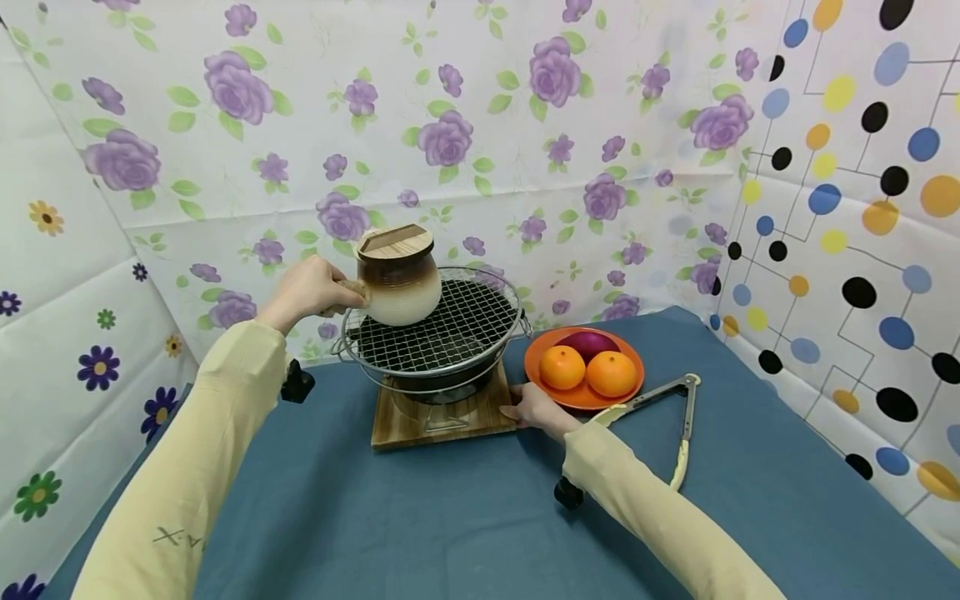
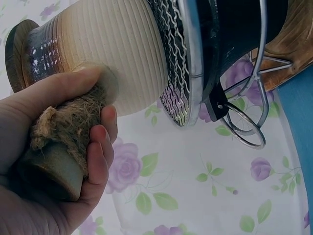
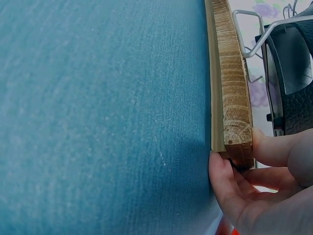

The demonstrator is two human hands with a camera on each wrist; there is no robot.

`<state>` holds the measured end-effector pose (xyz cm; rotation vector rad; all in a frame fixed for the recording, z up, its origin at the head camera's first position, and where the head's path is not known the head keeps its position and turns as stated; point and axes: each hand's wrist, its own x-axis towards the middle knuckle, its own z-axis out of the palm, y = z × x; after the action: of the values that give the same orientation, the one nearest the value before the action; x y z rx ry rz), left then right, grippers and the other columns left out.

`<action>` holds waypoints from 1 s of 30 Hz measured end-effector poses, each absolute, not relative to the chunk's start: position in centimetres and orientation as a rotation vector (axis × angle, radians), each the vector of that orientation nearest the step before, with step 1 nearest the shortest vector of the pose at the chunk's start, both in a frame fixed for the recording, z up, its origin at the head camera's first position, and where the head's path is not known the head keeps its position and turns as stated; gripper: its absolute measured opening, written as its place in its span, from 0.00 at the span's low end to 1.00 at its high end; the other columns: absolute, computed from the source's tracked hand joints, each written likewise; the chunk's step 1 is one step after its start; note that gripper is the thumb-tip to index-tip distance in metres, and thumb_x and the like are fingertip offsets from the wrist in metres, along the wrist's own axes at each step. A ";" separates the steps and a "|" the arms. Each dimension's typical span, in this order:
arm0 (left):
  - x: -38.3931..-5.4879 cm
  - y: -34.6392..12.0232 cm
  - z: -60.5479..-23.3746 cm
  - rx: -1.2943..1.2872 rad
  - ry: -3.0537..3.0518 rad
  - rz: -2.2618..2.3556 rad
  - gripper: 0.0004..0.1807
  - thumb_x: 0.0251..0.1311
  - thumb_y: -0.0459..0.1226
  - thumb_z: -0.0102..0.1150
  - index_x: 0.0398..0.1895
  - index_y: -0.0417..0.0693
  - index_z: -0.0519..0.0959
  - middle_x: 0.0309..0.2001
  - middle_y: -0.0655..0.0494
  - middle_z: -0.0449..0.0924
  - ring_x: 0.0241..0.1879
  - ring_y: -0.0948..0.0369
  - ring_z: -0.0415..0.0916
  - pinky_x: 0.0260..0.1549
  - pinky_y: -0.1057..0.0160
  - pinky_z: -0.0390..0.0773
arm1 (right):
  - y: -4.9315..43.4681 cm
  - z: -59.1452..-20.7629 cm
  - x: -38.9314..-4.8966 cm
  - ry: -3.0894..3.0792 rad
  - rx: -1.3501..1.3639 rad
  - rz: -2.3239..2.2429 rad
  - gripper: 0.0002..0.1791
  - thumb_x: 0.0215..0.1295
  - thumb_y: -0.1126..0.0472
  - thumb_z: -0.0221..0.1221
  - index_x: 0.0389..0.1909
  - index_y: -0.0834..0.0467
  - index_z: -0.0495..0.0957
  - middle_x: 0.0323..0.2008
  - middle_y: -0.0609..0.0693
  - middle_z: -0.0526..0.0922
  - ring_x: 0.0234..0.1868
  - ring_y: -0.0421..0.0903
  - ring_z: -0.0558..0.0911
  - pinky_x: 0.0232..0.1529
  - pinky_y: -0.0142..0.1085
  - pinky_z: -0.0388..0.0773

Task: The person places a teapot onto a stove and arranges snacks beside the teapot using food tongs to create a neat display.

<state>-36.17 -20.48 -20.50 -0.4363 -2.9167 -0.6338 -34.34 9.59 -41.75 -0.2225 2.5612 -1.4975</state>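
My left hand [image 1: 309, 290] grips the side handle [image 2: 58, 164] of a clay pot [image 1: 405, 293], the fibre-wrapped handle lying in my curled fingers. Brown fades to cream down the pot, and a wooden lid [image 1: 395, 242] covers it. Its base is at the left part of a round wire grill grate [image 1: 472, 321]; firm contact is hard to tell. Beneath the grate, a black stove [image 1: 442, 383] stands on a square wooden board [image 1: 401, 421]. My right hand [image 1: 542, 410] pinches that board's right front corner, thumb on top and fingers at the lower edge.
Right of the board, an orange plate [image 1: 536, 350] bears two oranges [image 1: 611, 373] and a purple oval item [image 1: 588, 342]. Spread metal tongs [image 1: 688, 408] with cream tips lie beside the plate. A blue cloth [image 1: 420, 517] covers the table; patterned sheets [image 1: 525, 150] hang behind.
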 end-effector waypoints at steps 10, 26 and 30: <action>-36.2 -20.5 -20.5 -0.444 -2.912 -0.625 0.13 0.47 0.42 0.65 0.17 0.40 0.81 0.14 0.51 0.75 0.14 0.60 0.68 0.14 0.64 0.66 | 9.6 -41.6 -34.3 2.530 -0.238 -1.530 0.21 0.58 0.72 0.58 0.52 0.74 0.69 0.38 0.59 0.75 0.34 0.50 0.77 0.34 0.40 0.79; -36.4 -20.6 -20.6 -0.436 -2.939 -0.623 0.12 0.48 0.41 0.64 0.15 0.43 0.80 0.14 0.53 0.75 0.13 0.61 0.66 0.14 0.65 0.64 | 9.5 -41.8 -34.4 2.544 -0.223 -1.502 0.22 0.58 0.71 0.59 0.53 0.73 0.68 0.40 0.60 0.75 0.34 0.50 0.77 0.34 0.39 0.79; -36.5 -20.6 -20.5 -0.455 -2.958 -0.620 0.13 0.48 0.41 0.63 0.15 0.42 0.80 0.13 0.54 0.74 0.12 0.61 0.65 0.14 0.65 0.64 | 9.6 -41.9 -34.5 2.537 -0.219 -1.512 0.23 0.58 0.71 0.58 0.55 0.74 0.67 0.44 0.62 0.75 0.38 0.51 0.77 0.34 0.39 0.79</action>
<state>-36.51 -20.57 -20.50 -0.4549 -2.9582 -0.6203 -34.46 9.56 -41.86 -0.2189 2.5367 -1.5117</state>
